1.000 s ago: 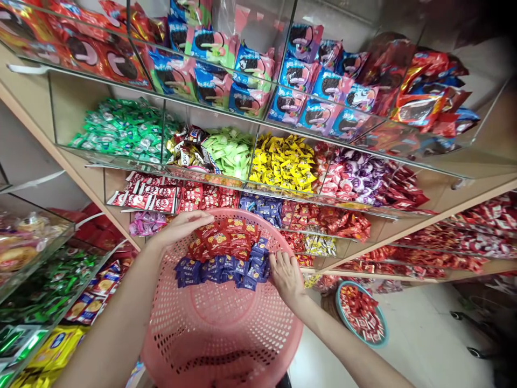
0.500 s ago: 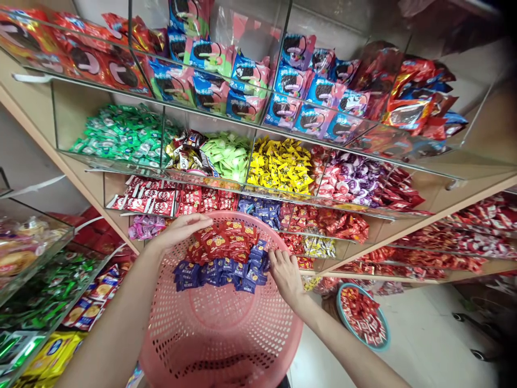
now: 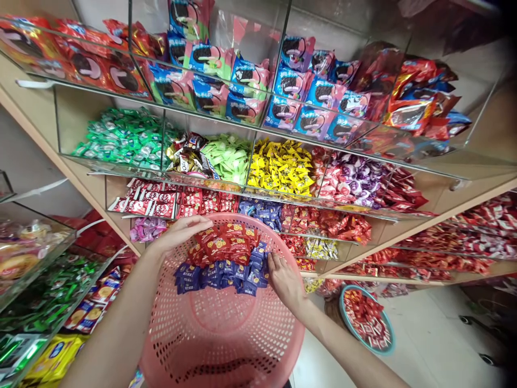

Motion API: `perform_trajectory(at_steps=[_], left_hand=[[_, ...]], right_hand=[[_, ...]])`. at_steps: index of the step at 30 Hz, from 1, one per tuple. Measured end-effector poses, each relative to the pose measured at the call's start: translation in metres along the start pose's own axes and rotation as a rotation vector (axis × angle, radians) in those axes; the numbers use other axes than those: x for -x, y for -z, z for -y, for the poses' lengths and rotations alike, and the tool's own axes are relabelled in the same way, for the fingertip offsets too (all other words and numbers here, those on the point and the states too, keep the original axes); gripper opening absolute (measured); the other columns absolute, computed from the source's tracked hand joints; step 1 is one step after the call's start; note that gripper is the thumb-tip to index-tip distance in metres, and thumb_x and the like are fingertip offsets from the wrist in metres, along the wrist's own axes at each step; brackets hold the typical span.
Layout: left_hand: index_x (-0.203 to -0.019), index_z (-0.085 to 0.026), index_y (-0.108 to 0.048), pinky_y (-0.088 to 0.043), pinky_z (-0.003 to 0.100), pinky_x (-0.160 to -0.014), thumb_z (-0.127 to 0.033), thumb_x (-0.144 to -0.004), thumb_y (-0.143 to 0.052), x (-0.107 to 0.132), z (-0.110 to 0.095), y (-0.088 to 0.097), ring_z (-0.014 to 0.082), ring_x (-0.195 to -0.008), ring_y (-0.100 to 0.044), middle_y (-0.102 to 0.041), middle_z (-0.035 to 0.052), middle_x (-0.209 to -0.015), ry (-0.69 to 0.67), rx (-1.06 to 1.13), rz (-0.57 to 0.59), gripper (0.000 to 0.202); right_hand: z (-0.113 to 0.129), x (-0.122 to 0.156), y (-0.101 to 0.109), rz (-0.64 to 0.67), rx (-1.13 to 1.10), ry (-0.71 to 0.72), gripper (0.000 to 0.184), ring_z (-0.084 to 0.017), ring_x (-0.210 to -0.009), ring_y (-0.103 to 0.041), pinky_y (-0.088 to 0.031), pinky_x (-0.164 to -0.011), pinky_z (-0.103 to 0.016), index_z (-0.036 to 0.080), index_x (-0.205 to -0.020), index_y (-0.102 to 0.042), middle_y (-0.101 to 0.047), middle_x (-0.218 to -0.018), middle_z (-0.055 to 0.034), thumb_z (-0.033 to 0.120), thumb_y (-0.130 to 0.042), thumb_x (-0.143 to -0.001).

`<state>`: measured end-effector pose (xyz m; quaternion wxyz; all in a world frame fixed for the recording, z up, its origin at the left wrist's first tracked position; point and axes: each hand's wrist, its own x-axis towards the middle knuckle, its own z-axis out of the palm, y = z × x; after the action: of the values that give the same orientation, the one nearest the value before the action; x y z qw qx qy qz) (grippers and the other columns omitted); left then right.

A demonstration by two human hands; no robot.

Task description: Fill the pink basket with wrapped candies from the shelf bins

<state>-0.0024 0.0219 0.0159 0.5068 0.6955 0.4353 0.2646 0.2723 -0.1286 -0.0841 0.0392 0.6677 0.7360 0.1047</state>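
Observation:
A pink perforated plastic basket point(image 3: 226, 345) is tilted toward me below the shelves. Small red packets with orange-slice pictures point(image 3: 220, 245) lie in rows against its far wall, and blue packets point(image 3: 218, 274) line up just in front of them. My left hand point(image 3: 183, 230) lies over the far-left rim, fingers stretched toward the red packets and holding none. At the inner right side my right hand point(image 3: 285, 277) is open, its fingertips against the edge of the blue packets. Part of its fingers is hidden behind the hand.
Glass-fronted shelves hold green-wrapped sweets point(image 3: 125, 137), yellow-wrapped sweets point(image 3: 280, 167) and blue cookie packs point(image 3: 288, 83). On the floor at right stands a teal basket point(image 3: 388, 345) of red packets. Another glass-sided rack point(image 3: 44, 264) of snacks runs along the left.
My right hand has slid slightly down along the basket's right side, its fingers now flatter beside the blue packets. My left hand stays on the rim.

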Motion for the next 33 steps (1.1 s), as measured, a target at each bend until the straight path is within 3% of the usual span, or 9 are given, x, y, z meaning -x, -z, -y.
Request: perform_trajectory(at_steps=[11, 17, 22, 27, 33], left_hand=[[-0.089, -0.024, -0.068, -0.036, 0.034, -0.098, -0.059, -0.066, -0.059, 0.001, -0.003, -0.001, 0.0225, -0.107, -0.055, -0.067, 0.0017, -0.105, 0.017, 0.000, -0.008, 0.043], [-0.089, -0.024, -0.068, -0.037, 0.032, -0.097, -0.057, -0.067, -0.060, 0.001, -0.001, -0.001, 0.0212, -0.106, -0.056, -0.067, 0.0006, -0.104, 0.011, 0.017, -0.013, 0.040], [-0.091, -0.025, -0.068, -0.039, 0.031, -0.095, -0.059, -0.066, -0.059, 0.001, -0.001, 0.000, 0.0216, -0.105, -0.056, -0.067, 0.0002, -0.106, 0.016, -0.006, -0.012, 0.043], [-0.090, -0.025, -0.068, -0.039, 0.031, -0.096, -0.059, -0.066, -0.059, 0.001, -0.001, 0.000, 0.0210, -0.106, -0.056, -0.067, 0.0002, -0.106, 0.010, -0.003, -0.004, 0.042], [-0.089, -0.025, -0.068, -0.039, 0.031, -0.096, -0.058, -0.067, -0.058, 0.001, 0.000, 0.000, 0.0211, -0.105, -0.056, -0.067, -0.0002, -0.105, 0.012, -0.013, -0.009, 0.041]], right_hand=[[0.007, -0.010, 0.004, 0.002, -0.006, -0.016, 0.042, -0.029, -0.109, -0.050, -0.046, -0.085, -0.041, 0.005, -0.122, -0.049, -0.052, -0.120, -0.0247, 0.009, -0.049, -0.081], [0.009, -0.014, 0.008, 0.022, 0.066, 0.016, 0.034, -0.029, -0.104, -0.051, -0.044, -0.083, -0.041, 0.002, -0.114, -0.053, -0.055, -0.111, -0.0251, 0.009, -0.045, -0.082], [0.004, -0.013, 0.007, -0.008, -0.036, -0.033, 0.033, -0.025, -0.098, -0.054, -0.043, -0.083, -0.036, 0.008, -0.114, -0.052, -0.057, -0.106, -0.0197, 0.012, -0.048, -0.081], [-0.002, -0.015, 0.014, 0.028, -0.087, -0.059, 0.019, -0.021, -0.087, -0.058, -0.044, -0.077, -0.031, 0.012, -0.103, -0.052, -0.059, -0.096, -0.0133, 0.020, -0.048, -0.086], [0.000, -0.021, 0.021, 0.073, -0.118, -0.092, 0.021, -0.021, -0.079, -0.062, -0.046, -0.066, -0.030, 0.014, -0.097, -0.050, -0.058, -0.096, -0.0122, 0.032, -0.050, -0.086]])
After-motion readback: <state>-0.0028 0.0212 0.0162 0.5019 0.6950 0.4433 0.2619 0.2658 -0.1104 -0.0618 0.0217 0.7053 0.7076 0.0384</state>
